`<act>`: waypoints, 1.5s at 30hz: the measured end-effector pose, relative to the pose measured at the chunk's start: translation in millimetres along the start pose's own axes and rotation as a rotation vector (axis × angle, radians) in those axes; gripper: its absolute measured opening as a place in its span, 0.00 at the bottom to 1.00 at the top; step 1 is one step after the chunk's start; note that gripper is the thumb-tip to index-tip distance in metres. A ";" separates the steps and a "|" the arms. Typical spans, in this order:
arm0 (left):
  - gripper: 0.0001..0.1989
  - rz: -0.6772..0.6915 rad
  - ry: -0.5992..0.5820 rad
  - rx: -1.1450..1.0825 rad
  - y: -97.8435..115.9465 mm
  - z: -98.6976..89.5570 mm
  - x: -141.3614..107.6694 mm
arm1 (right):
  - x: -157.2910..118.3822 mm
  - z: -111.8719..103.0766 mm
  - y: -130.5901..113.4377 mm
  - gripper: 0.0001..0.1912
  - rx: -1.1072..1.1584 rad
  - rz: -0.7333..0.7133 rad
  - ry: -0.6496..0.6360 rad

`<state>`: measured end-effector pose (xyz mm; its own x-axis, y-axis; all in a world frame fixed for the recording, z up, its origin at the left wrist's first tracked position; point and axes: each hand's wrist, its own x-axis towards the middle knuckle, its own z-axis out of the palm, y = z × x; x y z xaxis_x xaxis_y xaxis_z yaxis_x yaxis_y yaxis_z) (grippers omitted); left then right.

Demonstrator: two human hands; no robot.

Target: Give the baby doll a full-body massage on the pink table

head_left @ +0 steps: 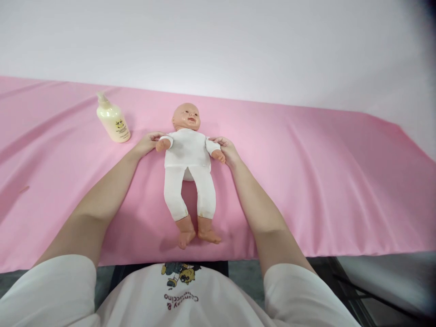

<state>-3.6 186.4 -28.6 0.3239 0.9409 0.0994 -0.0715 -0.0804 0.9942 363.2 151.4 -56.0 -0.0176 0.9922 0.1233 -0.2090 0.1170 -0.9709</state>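
Observation:
A baby doll [188, 147] with a bald head and white long-sleeved clothes lies on its back on the pink cloth [306, 181], head pointing away from me and bare feet toward me. My left hand [149, 142] is at the doll's arm on the left, its fingers closed around the upper sleeve and partly hidden behind it. On the other side my right hand [228, 150] grips the other sleeve, thumb and fingers bent at the upper arm. Both doll hands stick out of their cuffs.
A pale yellow pump bottle [115, 120] stands on the cloth left of the doll. At the far left lies a small thin orange-pink piece [24, 189]. A white wall [218, 45] rises behind the table, whose front edge is close to my body.

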 end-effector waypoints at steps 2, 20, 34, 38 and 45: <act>0.28 0.051 0.001 -0.001 0.8 0.3 0.3 | 2.2 -0.7 1.4 0.23 0.006 -0.028 0.022; 0.29 0.136 0.164 0.105 -2.0 8.1 2.1 | 3.9 1.0 -2.2 0.36 -0.085 -0.033 -0.004; 0.18 0.022 -0.029 -0.041 10.3 3.7 -9.8 | -4.0 3.6 -4.7 0.19 -0.046 -0.046 -0.087; 0.24 0.059 -0.005 0.008 5.5 6.0 -6.1 | -2.5 3.7 -1.9 0.34 -0.079 -0.052 -0.056; 0.38 0.106 0.118 0.089 -14.7 4.2 9.8 | 2.7 3.5 4.8 0.50 -0.114 -0.064 0.037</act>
<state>4.6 195.4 -42.1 0.2057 0.9572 0.2037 -0.0135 -0.2054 0.9786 358.7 154.5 -59.6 0.0291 0.9832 0.1804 -0.0957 0.1824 -0.9786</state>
